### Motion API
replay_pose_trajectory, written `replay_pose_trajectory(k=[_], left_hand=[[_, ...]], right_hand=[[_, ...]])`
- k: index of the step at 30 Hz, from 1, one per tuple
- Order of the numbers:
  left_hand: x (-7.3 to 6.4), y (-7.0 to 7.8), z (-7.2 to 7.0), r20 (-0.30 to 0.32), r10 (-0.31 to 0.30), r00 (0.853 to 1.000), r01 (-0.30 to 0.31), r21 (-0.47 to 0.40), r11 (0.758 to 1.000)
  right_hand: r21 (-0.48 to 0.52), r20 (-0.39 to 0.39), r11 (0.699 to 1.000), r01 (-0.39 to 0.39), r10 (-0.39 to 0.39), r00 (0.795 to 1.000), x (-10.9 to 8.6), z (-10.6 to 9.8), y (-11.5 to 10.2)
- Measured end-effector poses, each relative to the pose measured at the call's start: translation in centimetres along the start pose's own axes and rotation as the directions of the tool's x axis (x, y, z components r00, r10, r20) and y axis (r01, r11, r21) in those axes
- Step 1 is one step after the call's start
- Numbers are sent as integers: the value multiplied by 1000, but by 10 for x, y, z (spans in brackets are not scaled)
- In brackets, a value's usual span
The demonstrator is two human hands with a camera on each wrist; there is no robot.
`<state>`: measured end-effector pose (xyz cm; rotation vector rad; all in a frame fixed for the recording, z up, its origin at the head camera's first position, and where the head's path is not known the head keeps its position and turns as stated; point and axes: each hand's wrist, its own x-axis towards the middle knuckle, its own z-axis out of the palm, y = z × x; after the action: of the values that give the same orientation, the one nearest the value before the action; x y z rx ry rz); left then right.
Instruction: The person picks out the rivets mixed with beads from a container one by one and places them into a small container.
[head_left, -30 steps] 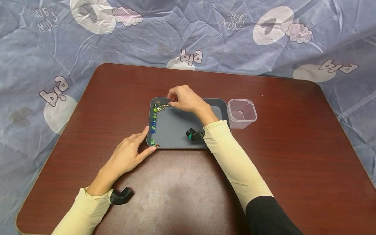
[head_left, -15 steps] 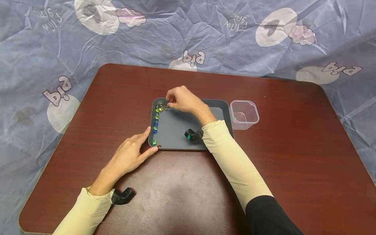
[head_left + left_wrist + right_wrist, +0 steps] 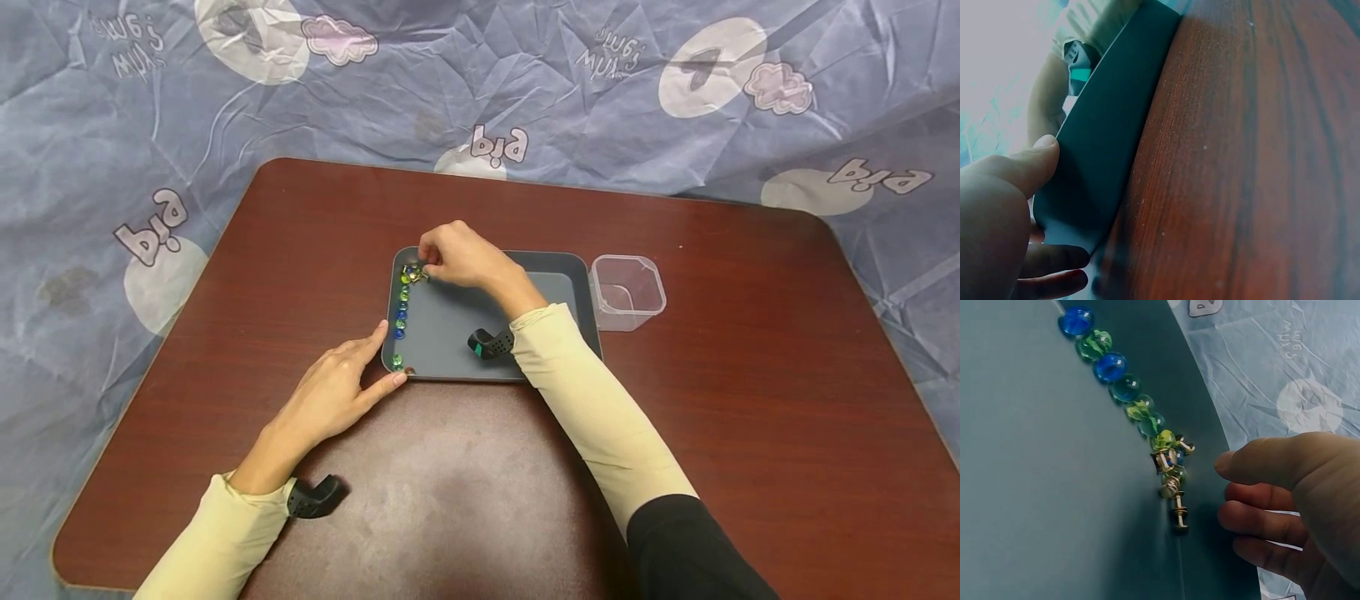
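A grey rectangular tray (image 3: 442, 329) lies on the table. Along its left wall runs a row of glass marbles (image 3: 402, 315), blue and green. In the far left corner, small gold-coloured metal pieces, some spool-shaped (image 3: 1180, 512), cluster with the last marbles. My right hand (image 3: 468, 260) hovers beside that cluster at the far wall, fingers loosely bent; in the right wrist view nothing shows between them. My left hand (image 3: 333, 387) touches the near left corner, thumb on the near rim and straight fingers along the left side. A green marble (image 3: 397, 362) and a brownish one (image 3: 409, 371) lie there.
A clear square plastic box (image 3: 628, 292) stands against the tray's right side. The dark red-brown table (image 3: 750, 375) surrounds both. Behind it hangs a printed blue-grey cloth (image 3: 405, 75).
My right hand has shifted slightly left towards the tray's corner, and the gold pieces beside it now sit closer together. My left hand stays at its corner. The head view has drifted a little.
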<state>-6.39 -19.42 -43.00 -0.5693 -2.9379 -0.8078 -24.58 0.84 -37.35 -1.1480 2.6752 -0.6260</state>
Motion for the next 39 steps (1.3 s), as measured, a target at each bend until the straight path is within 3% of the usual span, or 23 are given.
replay_pose_trajectory(k=[16, 39], left_hand=[[0, -2, -1, -2, 10, 1000, -10, -3, 1000], [0, -3, -1, -10, 19, 1000, -19, -1, 1000]], right_hand=[[-69, 91, 998, 1, 5, 996, 2, 14, -6], [-129, 86, 991, 37, -26, 996, 3, 22, -2]])
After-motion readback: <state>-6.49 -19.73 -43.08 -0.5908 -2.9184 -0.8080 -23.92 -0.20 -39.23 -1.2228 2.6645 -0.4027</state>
